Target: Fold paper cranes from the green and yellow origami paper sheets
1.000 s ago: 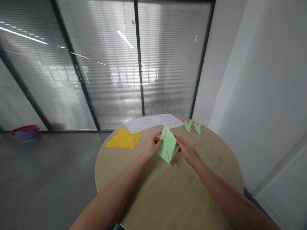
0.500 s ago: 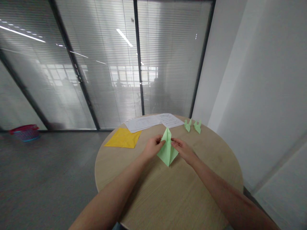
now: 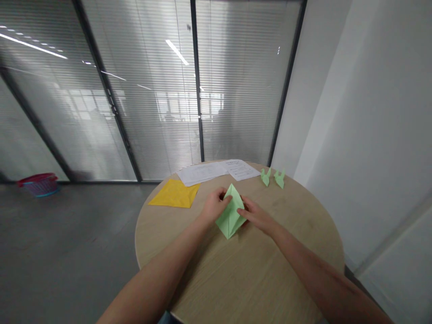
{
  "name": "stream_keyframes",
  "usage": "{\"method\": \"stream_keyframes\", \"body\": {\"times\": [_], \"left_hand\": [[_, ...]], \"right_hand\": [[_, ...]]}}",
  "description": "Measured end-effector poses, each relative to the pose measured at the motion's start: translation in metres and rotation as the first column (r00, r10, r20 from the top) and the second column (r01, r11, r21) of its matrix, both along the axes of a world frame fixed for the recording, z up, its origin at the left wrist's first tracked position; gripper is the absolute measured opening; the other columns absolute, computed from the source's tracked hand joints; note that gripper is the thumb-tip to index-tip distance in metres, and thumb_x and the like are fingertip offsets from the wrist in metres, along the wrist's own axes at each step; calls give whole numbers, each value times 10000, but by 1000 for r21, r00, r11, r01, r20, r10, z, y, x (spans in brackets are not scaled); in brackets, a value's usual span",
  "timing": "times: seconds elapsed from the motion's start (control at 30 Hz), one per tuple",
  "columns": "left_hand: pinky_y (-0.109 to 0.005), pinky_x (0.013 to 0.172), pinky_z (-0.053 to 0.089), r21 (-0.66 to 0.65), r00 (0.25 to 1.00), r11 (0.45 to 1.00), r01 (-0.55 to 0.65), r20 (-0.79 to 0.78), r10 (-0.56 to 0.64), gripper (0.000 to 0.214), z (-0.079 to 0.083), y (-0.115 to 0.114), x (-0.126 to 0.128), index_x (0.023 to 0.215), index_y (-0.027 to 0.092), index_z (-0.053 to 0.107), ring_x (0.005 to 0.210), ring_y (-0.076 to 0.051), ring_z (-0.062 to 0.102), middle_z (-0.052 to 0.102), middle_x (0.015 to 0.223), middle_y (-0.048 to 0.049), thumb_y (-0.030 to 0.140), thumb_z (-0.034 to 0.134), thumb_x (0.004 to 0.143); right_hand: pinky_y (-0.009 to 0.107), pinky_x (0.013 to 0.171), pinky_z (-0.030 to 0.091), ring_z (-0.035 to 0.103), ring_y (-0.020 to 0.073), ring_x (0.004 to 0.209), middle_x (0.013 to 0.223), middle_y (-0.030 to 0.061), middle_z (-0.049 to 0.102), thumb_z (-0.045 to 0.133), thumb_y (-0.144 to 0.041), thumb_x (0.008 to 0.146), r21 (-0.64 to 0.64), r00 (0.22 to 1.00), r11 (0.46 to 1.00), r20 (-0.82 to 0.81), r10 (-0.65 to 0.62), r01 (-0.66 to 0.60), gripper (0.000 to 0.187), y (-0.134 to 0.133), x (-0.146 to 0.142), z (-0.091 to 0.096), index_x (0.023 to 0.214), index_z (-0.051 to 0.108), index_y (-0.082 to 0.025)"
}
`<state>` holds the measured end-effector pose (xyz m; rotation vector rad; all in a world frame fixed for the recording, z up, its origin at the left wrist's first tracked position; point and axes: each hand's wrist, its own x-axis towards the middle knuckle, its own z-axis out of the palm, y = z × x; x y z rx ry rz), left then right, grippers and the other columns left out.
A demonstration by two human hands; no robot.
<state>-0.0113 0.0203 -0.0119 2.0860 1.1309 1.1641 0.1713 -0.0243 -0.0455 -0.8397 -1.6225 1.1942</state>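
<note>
My left hand (image 3: 213, 206) pinches the top left edge of a pointy light green folded paper (image 3: 230, 216). It lies near the middle of the round pale wooden table (image 3: 236, 279). My right hand (image 3: 257, 216) touches its right side with long, flat fingers; I cannot tell if it grips or only presses. A flat yellow paper square (image 3: 174, 194) lies to the left. White printed paper sheets (image 3: 216, 171) lie at the far edge. Two small green folded paper shapes (image 3: 272, 177) stand to the right of them.
</note>
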Motion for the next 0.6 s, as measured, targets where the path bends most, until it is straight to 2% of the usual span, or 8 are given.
{"method": "stream_keyframes", "body": {"times": [0.07,0.13,0.2,0.27,0.43,0.6], "left_hand": [[-259,662,451,-6,999,999,35,29,-35,101,0,0,0,858,171,607,721,-148,572,635,779,-1,209,549,785],[-268,710,473,-15,994,996,90,67,-89,176,0,1,1,933,169,610,785,-156,596,656,850,-13,174,539,772],[-277,756,481,-23,986,990,138,96,-136,234,0,1,1,995,168,615,836,-161,609,670,918,-25,169,526,779],[-277,754,479,-33,986,989,141,99,-137,206,-1,1,1,974,166,629,826,-163,609,672,904,-26,213,519,806],[-256,661,455,-33,992,997,76,107,-72,173,-1,0,2,817,164,625,716,-149,561,620,754,-7,302,521,831],[-242,654,456,-35,976,995,91,200,-82,179,0,-1,3,922,167,626,725,-138,550,607,786,-5,265,539,800]], "right_hand": [[342,797,518,619,228,994,1185,85,632,670,-410,794,-14,1000,1000,-16,15,-15,594,0,-2,-1,1326,471,-239],[311,706,528,632,213,921,1186,88,626,674,-398,786,-45,1000,999,-10,6,-6,594,0,-2,-2,1321,467,-243],[258,570,503,630,185,793,1110,84,642,665,-401,790,-79,1000,997,24,4,-2,594,0,-1,-2,1324,457,-246],[218,484,457,601,153,688,1022,71,645,661,-404,793,-87,998,996,58,20,-15,560,-1,0,-2,1295,480,-234],[200,474,442,543,111,611,896,36,618,665,-401,793,-61,994,997,103,47,-41,480,0,1,-5,1213,544,-203],[205,497,447,546,118,630,879,39,626,667,-421,786,-54,989,997,137,63,-56,447,0,0,-6,1160,577,-193]]}}
